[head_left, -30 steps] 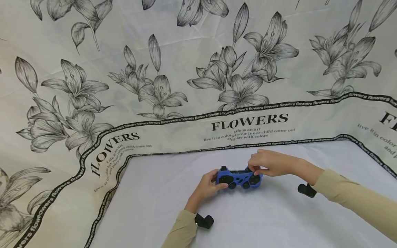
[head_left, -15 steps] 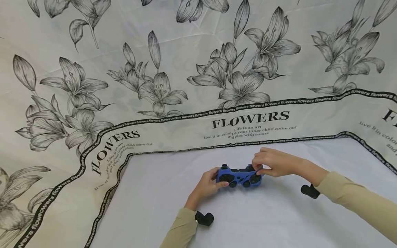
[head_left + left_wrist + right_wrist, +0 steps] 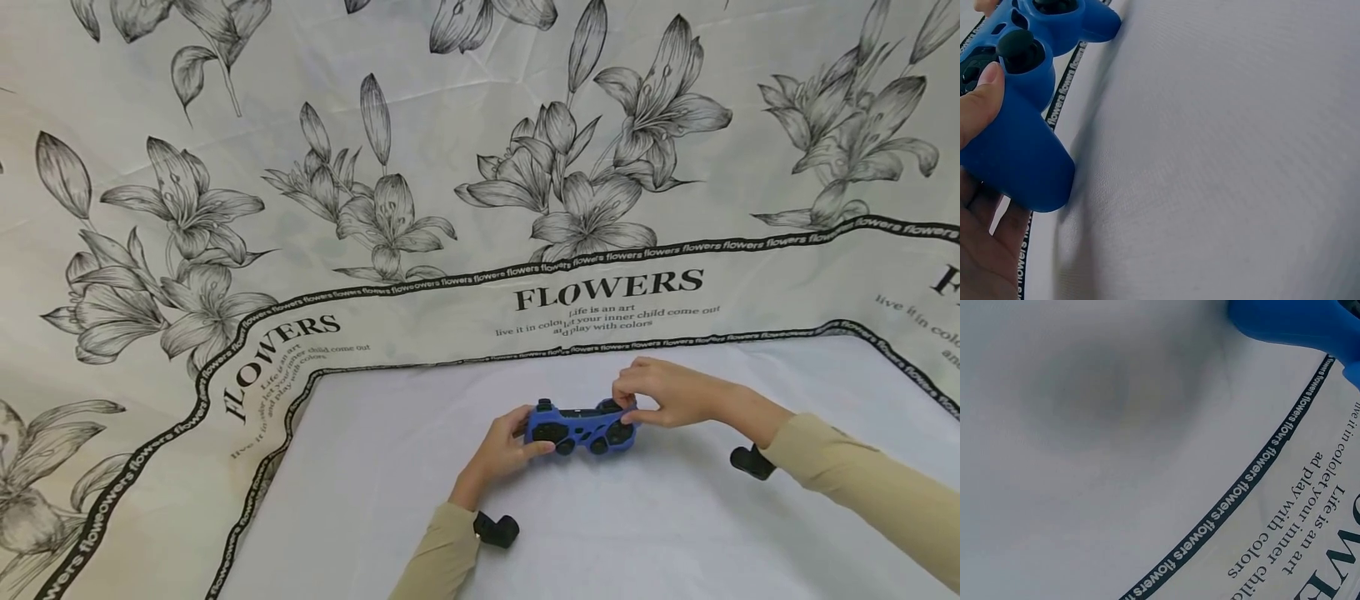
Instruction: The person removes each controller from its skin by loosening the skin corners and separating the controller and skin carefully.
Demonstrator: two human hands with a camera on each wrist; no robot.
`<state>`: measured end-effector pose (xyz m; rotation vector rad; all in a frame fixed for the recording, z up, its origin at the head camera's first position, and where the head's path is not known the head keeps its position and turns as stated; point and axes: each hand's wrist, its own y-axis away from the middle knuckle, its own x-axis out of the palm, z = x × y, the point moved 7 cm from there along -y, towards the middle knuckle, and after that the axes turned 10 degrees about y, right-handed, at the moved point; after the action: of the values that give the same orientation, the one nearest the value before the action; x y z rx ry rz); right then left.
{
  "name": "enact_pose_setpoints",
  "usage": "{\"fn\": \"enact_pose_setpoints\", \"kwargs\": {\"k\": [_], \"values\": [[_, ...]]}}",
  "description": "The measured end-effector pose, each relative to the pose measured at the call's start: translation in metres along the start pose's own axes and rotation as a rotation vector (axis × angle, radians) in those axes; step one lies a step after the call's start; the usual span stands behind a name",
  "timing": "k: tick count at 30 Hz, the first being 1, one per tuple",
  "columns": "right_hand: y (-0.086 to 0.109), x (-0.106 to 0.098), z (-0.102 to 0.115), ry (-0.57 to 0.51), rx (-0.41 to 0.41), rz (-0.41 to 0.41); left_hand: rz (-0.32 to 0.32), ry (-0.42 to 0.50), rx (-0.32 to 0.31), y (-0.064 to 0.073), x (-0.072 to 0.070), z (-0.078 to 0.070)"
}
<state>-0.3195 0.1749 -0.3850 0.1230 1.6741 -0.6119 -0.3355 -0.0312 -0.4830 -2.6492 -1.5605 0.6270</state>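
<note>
A game controller, black in a soft-looking blue cover, is held tilted with its buttons and sticks facing the head camera. My left hand grips its left side; in the left wrist view the thumb lies on the face and the fingers are underneath. At the controller's upper right corner, my right hand pinches the edge of the blue cover between thumb and forefinger, the other fingers curled. Only a blue grip of the controller shows in the right wrist view; the right fingers are out of that frame.
The controller is over a white cloth surface. Behind it rises a white curtain with flower drawings and black lettered bands. A black wrist camera sits on the left wrist, another black camera on the right.
My right hand has shifted slightly right along the controller's upper right corner, its fingertips drawing back towards the edge. The left hand and the controller stay nearly still.
</note>
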Motion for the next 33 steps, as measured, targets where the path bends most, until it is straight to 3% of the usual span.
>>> {"fn": "enact_pose_setpoints", "kwargs": {"k": [13,20,27,33], "values": [[-0.006,0.006,-0.004,-0.005,-0.027,-0.007,0.000,0.018,-0.008,0.003,-0.001,0.001],[-0.002,0.004,-0.003,-0.013,-0.062,-0.068,-0.001,0.030,-0.024,0.001,0.000,0.002],[-0.004,0.000,0.001,0.092,-0.117,-0.069,0.012,0.009,-0.023,0.000,0.001,0.003],[-0.015,-0.008,0.010,0.139,-0.205,-0.004,0.024,-0.023,-0.008,-0.003,0.001,0.001]]}}
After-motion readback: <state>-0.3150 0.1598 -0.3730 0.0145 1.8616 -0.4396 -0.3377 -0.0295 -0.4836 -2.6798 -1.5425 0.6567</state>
